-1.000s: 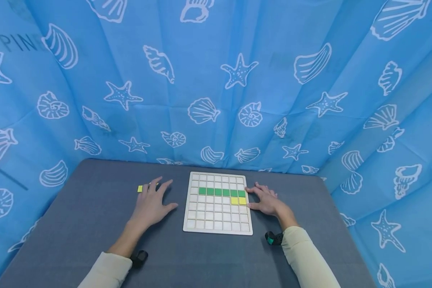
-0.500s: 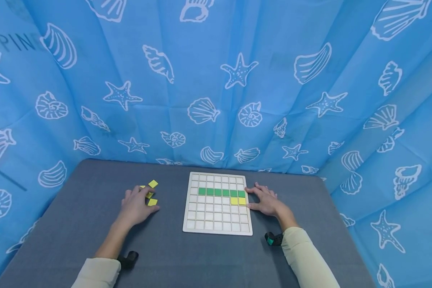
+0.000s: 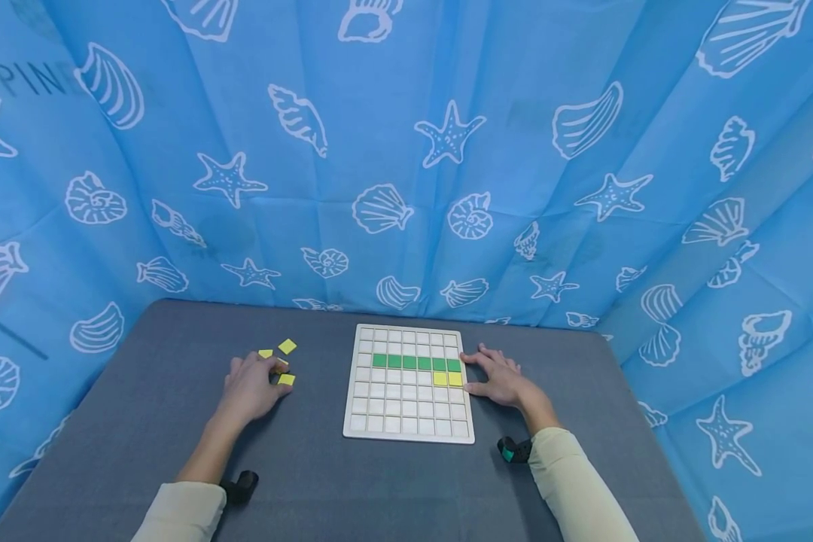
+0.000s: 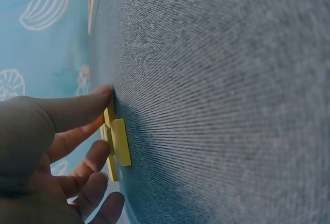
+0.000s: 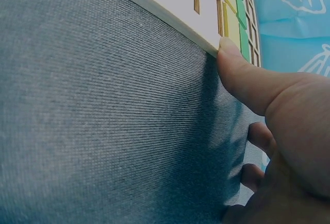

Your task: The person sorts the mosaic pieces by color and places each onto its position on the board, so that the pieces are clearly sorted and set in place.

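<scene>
"What is different now?"

"The left hand (image 3: 247, 389) has moved more to the left, and its thumb now touches the near loose tile (image 3: 286, 379), on the left part of the table (image 3: 352, 489)."

"Does the grip pinch this tile?"

"I cannot tell. The thumb and the index finger are close around it, but the tip of the index finger is hidden. Three other loose tiles (image 3: 287, 346) lie near it, also yellow."

"And the right hand (image 3: 504, 379)?"

"It stays as it was: fingers spread, thumb and index finger touching the right edge of the board (image 3: 409, 438)."

"What does it mean for the work?"

"The board has the same six green tiles (image 3: 409, 362) and, just nearer at the right, the same two yellow tiles (image 3: 440, 379). So, in my judgement, the present step is taking a tile, not placing one."
</scene>
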`<state>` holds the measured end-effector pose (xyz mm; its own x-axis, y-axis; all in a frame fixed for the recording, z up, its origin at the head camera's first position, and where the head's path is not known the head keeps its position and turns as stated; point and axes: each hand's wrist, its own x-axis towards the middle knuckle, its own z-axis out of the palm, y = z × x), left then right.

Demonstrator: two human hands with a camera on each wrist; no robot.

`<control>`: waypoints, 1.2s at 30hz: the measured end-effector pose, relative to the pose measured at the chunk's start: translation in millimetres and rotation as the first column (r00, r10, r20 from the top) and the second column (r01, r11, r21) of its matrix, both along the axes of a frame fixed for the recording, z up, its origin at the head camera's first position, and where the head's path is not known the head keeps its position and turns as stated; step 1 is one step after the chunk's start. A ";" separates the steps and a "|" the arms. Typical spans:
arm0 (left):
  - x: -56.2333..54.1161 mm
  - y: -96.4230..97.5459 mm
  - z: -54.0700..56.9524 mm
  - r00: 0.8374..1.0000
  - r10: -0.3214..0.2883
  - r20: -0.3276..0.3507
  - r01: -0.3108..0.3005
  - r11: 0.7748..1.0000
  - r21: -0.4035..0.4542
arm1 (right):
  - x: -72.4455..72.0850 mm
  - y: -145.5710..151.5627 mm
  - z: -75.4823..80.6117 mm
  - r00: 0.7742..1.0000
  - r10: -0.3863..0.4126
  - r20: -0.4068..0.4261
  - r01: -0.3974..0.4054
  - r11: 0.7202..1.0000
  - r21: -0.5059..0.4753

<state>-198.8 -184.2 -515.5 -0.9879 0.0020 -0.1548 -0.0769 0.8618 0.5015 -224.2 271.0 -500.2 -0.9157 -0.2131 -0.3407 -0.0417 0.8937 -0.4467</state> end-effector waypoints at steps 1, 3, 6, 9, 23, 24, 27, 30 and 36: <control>-0.2 0.6 0.5 1.000 0.005 0.003 -0.005 1.000 -0.002 | 0.3 -0.1 0.1 1.000 -0.001 0.001 0.001 1.000 -0.001; -0.7 1.9 1.3 1.000 0.017 0.008 -0.017 1.000 -0.010 | 0.5 -0.2 0.0 1.000 -0.001 0.001 0.001 1.000 -0.001; -1.6 3.6 1.7 0.999 0.032 0.015 -0.031 0.999 -0.014 | 0.5 0.2 -0.6 1.000 -0.001 0.003 0.001 1.000 0.000; -3.0 3.9 1.6 0.999 0.035 0.012 -0.035 0.999 -0.009 | 0.8 0.9 0.1 1.000 -0.004 0.001 0.004 1.000 0.000; -7.3 8.0 7.0 0.998 0.012 -0.054 -0.007 0.997 0.077 | 1.4 -0.3 0.5 1.000 -0.003 0.007 0.003 1.000 0.001; -7.7 8.6 8.2 0.998 0.011 -0.060 -0.005 0.995 0.097 | 1.5 -0.2 0.4 1.000 -0.004 0.007 0.004 1.000 0.001; -8.0 11.0 12.5 0.997 0.012 -0.071 -0.001 0.987 0.161 | 1.7 0.1 0.5 1.000 -0.003 0.010 0.003 1.000 0.001; -7.4 14.7 16.9 0.996 0.019 -0.086 -0.001 0.979 0.203 | 1.0 0.2 0.5 1.000 -0.002 0.018 0.002 1.000 -0.004; -6.6 29.5 24.2 0.994 0.024 -0.109 0.000 0.976 0.217 | -1.6 1.3 0.3 1.000 -0.003 0.022 0.003 1.000 0.004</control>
<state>-205.5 -154.6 -491.3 -0.9990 0.0114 -0.0424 -0.0206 0.7314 0.6816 -225.8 272.3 -499.9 -0.9085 -0.2089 -0.3618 -0.0293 0.8957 -0.4436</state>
